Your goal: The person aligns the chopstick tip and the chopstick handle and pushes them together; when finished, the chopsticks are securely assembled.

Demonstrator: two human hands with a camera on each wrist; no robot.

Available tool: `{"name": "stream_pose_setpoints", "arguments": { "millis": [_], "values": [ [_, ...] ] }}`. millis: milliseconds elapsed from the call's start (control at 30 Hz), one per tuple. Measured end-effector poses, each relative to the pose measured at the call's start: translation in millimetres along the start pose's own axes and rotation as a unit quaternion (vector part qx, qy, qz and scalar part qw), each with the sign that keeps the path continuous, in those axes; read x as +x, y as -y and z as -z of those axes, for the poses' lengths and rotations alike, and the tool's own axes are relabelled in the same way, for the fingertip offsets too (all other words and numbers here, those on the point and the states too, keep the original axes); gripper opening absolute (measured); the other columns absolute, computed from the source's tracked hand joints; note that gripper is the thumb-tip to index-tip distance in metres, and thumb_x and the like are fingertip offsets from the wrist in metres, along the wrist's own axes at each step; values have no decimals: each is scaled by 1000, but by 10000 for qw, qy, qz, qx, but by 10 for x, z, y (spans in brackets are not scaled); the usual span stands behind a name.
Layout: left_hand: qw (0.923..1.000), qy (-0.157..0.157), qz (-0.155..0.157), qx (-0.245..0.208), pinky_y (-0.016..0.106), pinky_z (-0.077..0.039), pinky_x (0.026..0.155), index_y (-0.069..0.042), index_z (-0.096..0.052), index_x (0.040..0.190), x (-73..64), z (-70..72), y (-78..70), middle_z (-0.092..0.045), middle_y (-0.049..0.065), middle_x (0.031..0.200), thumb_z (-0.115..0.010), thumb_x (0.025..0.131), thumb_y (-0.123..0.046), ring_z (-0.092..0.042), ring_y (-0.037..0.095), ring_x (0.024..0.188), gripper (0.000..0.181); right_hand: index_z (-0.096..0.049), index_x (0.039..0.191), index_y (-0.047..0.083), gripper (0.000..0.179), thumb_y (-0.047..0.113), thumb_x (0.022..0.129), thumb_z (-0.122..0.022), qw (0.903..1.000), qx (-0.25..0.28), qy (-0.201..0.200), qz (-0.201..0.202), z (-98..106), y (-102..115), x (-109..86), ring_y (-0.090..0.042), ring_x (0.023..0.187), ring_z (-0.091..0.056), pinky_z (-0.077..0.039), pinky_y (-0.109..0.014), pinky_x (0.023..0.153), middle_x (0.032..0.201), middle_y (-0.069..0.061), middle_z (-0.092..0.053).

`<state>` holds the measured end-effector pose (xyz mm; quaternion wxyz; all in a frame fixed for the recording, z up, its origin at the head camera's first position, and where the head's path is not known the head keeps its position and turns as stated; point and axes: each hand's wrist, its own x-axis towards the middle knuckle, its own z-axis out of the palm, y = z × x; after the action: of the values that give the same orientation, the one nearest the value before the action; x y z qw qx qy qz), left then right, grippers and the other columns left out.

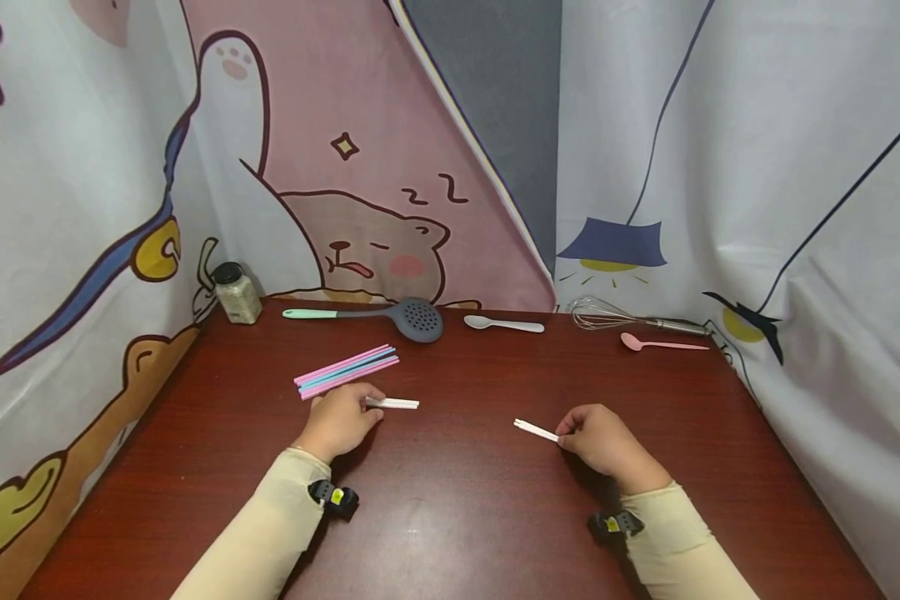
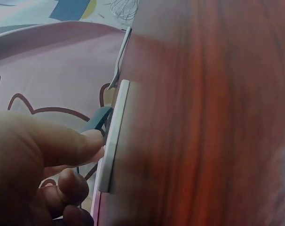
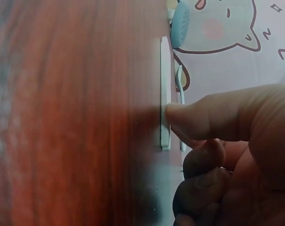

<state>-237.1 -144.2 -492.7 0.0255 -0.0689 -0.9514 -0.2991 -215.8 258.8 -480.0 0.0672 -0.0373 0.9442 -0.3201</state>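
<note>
My left hand (image 1: 341, 418) has its thumb and fingers around the left end of a short, slim white stick piece (image 1: 399, 404) on the brown table. In the left wrist view the thumb is right at the side of that white piece (image 2: 115, 136). To the right, my right hand (image 1: 603, 442) pinches the near end of a similar white stick piece (image 1: 534, 430), which slants up and left. The right wrist view has the thumb against this white piece (image 3: 165, 94). A lengthwise line makes each piece look like two thin sticks side by side.
Just beyond the left hand lie pink and blue straws (image 1: 348, 371). Along the table's back are a jar with a black lid (image 1: 237, 296), a slotted skimmer (image 1: 418, 321), a white spoon (image 1: 504, 324), a whisk (image 1: 607, 315) and a pink spoon (image 1: 663, 343). Printed curtains (image 1: 375, 108) hang behind.
</note>
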Motion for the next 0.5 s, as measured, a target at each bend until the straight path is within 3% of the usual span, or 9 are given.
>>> {"name": "stream_pose_setpoints", "arguments": {
  "millis": [200,300,500],
  "values": [
    [9998,-120,58,152,54,-37,85,-14,-78,106,-9,-10,-17,-74,-2,86,-80,90,-16,-71,23,89,16,-71,77,8,11,2,85,-76,10000,-55,-21,58,-17,-13,5,-15,61,-47,-38,-32,57,62,4,-53],
    [9997,63,47,226,51,-37,82,-17,-75,94,-10,-13,-16,-67,-4,75,-80,90,-16,-65,19,78,6,-70,76,7,11,1,85,-76,10000,-63,-12,70,-20,-10,5,-16,60,-47,-38,-32,57,62,3,-52],
    [9985,490,-77,230,46,-35,79,-19,-69,85,-21,-12,-41,-57,-5,68,-79,90,-16,-53,14,67,12,-68,77,7,12,2,86,-75,9998,-197,65,-16,-30,8,1,-16,61,-48,-40,-32,58,63,1,-53]
  ]
}}
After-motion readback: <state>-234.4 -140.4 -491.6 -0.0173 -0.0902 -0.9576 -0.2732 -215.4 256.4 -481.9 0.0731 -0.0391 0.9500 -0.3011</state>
